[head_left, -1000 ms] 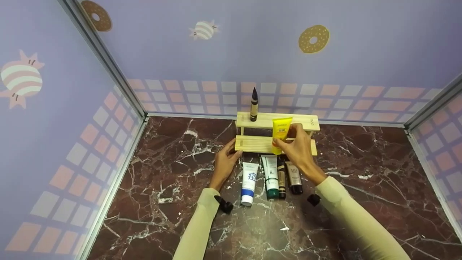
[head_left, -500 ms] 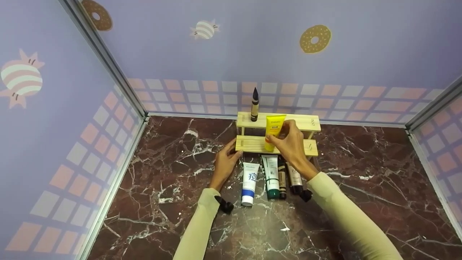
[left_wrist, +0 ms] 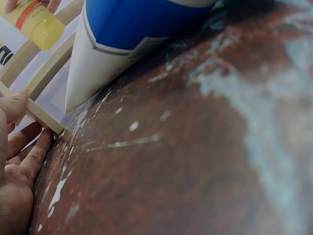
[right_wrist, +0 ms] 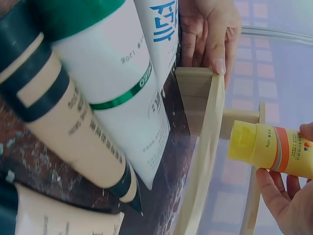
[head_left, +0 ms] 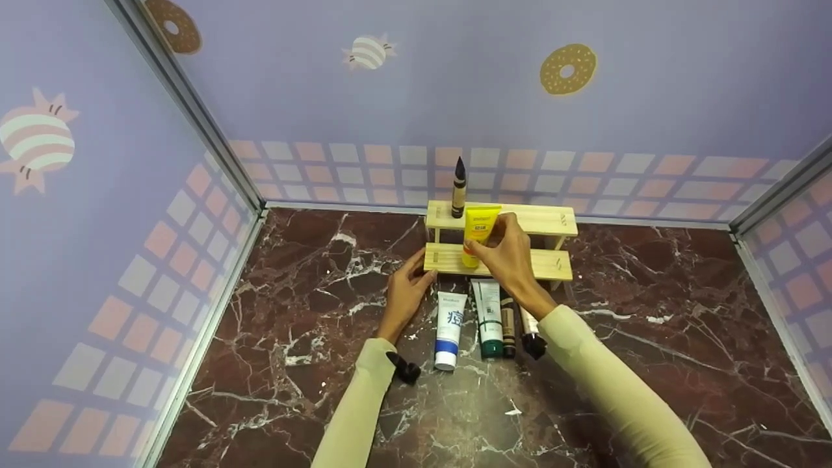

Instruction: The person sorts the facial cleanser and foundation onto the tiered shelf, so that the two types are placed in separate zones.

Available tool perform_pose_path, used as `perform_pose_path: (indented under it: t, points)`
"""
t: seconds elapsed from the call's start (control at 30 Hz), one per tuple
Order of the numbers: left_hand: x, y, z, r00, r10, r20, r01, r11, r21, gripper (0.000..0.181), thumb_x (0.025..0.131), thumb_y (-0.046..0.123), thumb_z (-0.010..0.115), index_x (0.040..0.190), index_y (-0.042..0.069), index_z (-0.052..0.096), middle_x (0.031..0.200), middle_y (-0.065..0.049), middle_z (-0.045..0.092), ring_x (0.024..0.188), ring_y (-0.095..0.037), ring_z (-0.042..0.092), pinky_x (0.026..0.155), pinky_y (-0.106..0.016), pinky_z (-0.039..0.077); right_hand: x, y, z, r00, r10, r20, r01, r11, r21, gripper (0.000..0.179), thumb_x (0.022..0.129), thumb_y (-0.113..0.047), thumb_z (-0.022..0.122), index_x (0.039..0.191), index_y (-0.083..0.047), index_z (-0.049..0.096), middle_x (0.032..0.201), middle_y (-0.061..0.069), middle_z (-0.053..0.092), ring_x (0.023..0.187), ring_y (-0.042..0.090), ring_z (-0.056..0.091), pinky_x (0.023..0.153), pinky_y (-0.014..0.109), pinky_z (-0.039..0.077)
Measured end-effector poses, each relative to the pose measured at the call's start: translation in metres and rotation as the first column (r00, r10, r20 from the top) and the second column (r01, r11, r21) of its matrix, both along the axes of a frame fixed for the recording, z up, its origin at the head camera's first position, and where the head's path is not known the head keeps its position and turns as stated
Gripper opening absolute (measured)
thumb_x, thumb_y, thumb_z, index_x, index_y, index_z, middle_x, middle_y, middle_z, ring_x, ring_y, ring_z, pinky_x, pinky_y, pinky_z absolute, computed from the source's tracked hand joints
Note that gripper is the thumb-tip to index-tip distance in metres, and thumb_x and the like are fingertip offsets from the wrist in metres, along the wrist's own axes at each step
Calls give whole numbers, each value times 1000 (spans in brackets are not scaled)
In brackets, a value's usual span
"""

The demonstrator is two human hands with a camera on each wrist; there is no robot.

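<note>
While yellow tube (head_left: 481, 225) hovers above rack (head_left: 551, 263), four tubes (head_left: 489, 317) lie in front.

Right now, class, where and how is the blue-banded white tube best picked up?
Probably around the blue band, from above, straddling its width: the white tube lies flat, thicker there than at its thin end toward the wooden rack.

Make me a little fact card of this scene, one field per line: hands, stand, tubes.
Right hand: holds yellow tube, cap down, above lower tier
Left hand: grips left end of wooden stand
Upper tier: one upright, black-tipped tube
Lying in front: blue-banded tube, green-capped tube, black-and-beige tube, partly hidden tube
</note>
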State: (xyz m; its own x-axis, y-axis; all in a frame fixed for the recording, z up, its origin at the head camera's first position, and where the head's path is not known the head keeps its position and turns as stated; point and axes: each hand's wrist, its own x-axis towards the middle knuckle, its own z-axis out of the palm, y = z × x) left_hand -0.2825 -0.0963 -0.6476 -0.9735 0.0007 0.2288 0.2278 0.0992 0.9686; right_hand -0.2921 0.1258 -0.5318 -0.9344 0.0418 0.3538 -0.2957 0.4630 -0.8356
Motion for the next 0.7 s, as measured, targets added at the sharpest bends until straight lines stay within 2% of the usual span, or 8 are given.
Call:
perform_pose_path:
  t: [0.2,0.47,0.7]
  points:
    - [0,0,1,1000,-5,15,5,1000,6,57,103,1,77,157,0,58,145,-28,68,132,-38,69,104,-35,63,-2,-11,-2,1000,8,9,-8,1000,6,49,87,-13,94,117,1,58,105,17,71,93,30,72,81,39,65]
    - [0,0,1,1000,-14,22,14,1000,-2,58,103,3,77,158,-1,57,145,-28,67,131,-38,70,105,-35,62,-3,-23,-3,1000,20,2,-20,1000,6,48,87,-15,94,115,-1,57,103,15,70,90,28,69,77,36,60]
    - [1,-2,-1,1000,-17,2,17,1000,-17,58,104,5,77,159,0,57,145,-26,69,130,-36,71,104,-36,63,-6,-35,-4,1000,19,-10,-19,1000,18,46,86,-12,93,112,-2,56,100,15,69,89,29,67,77,37,58]
